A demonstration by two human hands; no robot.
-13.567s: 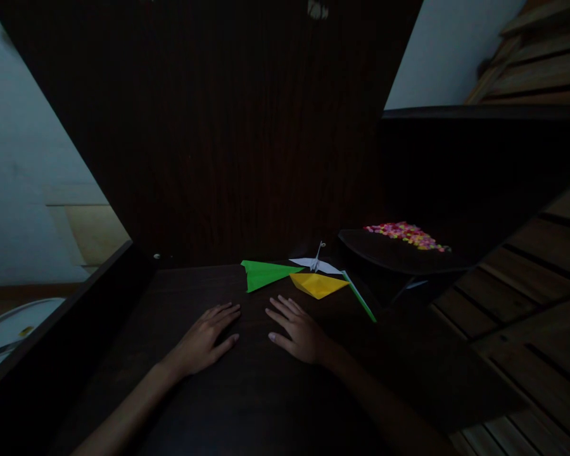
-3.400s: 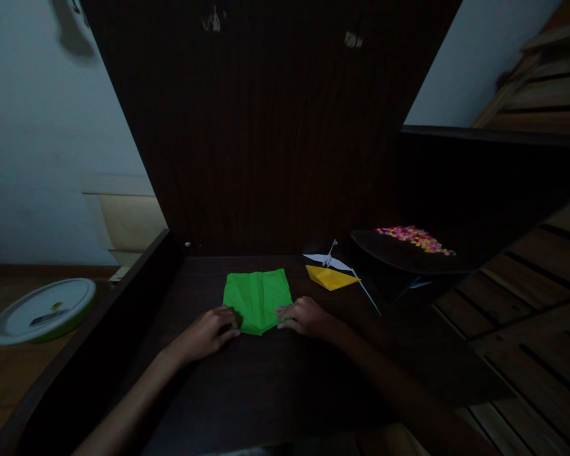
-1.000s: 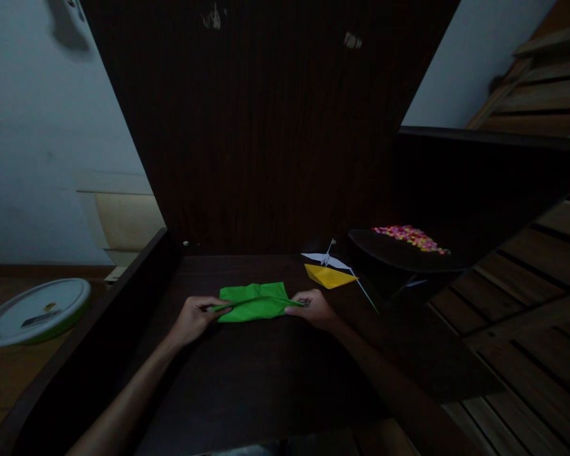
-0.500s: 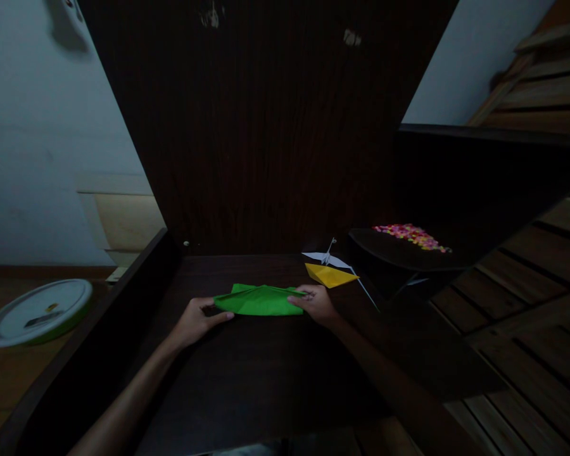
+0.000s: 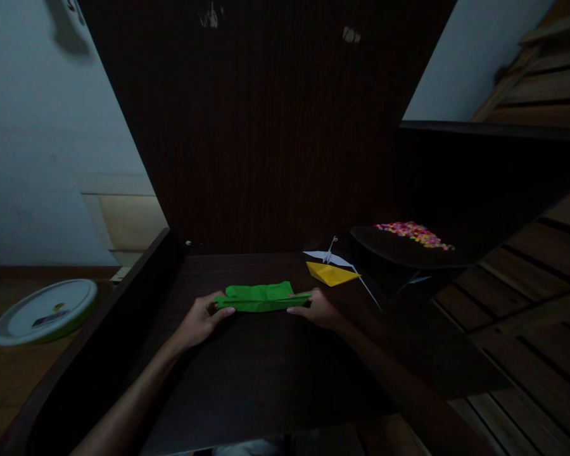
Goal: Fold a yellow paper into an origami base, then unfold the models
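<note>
A sheet of green paper (image 5: 261,297), folded and creased lengthwise, lies on the dark wooden desk (image 5: 247,373) between my hands. My left hand (image 5: 205,316) pinches its left end, the thumb along the near edge. At the right end, my right hand (image 5: 319,309) grips the same near fold between thumb and fingers. A wider flap of the paper stands out behind that narrow front strip. Just beyond my right hand sits a folded yellow paper boat shape (image 5: 332,274), with a white paper crane (image 5: 329,257) behind it.
A dark curved shelf (image 5: 370,244) at the right bears a heap of small pink and yellow pieces (image 5: 415,234). A raised side board (image 5: 99,329) borders the desk at left. Beyond it is a round white-lidded container (image 5: 45,310). Wooden slats (image 5: 527,380) lie at right.
The green paper's near edge has been gathered into a narrow strip, and its back flap now shows more. Both hands keep hold of the ends; my right thumb has shifted lower.
</note>
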